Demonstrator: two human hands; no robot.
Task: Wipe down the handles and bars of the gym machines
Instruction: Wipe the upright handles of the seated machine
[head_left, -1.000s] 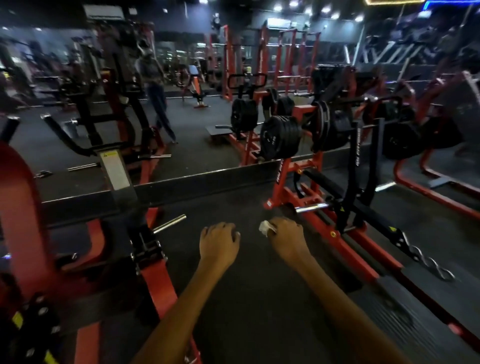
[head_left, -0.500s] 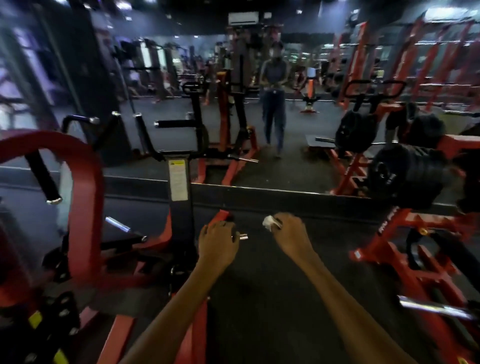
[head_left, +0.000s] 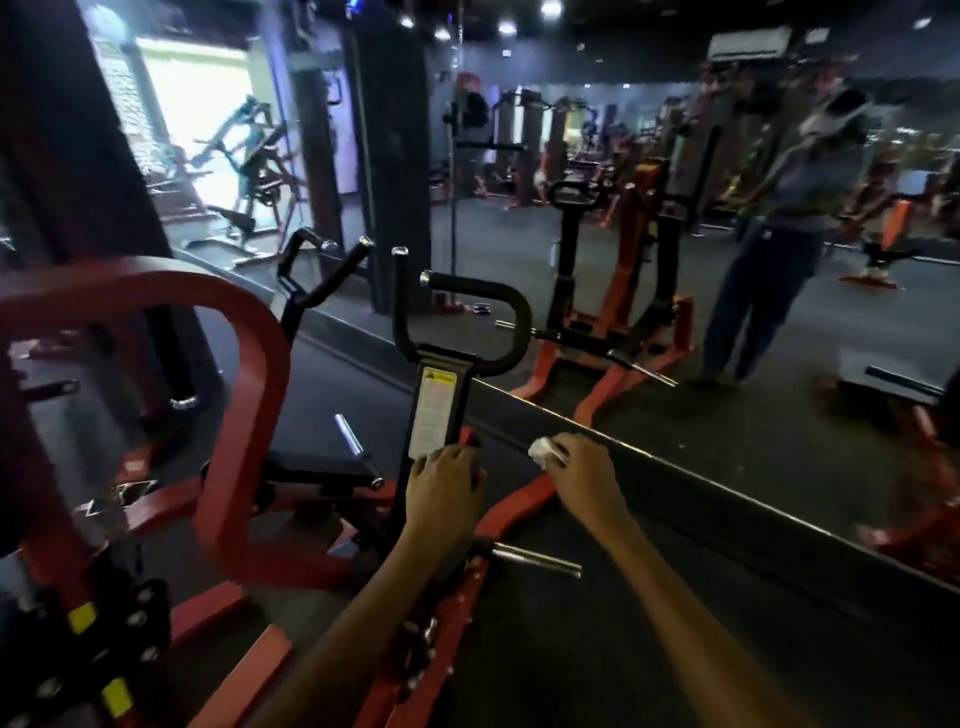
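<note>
**Cloth ready, handle not yet reached**

Right hand (head_left: 584, 475), centre of frame, has its fingers curled round a small white cloth (head_left: 545, 451), bunched w/ a bit poking out at the knuckles – prob. wadded that way to keep a firm pad for rubbing. Left hand (head_left: 441, 480) sits just beside it, lower centre, fingers bent; looks like it's touching the black upright post (head_left: 434, 410) w/ the warning label, but can't tell if it truly grips. Hands apart, small gap.

Task target: black curved handle (head_left: 483, 306) at the post's top, above both hands, upper-centre. Not yet touched by cloth.

Room: open floor to the right up to the mirror edge (head_left: 675, 462) running diagonally; a chrome peg (head_left: 535, 560) juts out below the hands, and the red frame loop (head_left: 249, 405) crowds the left. Best approach is prob. straight up along the post.
</note>
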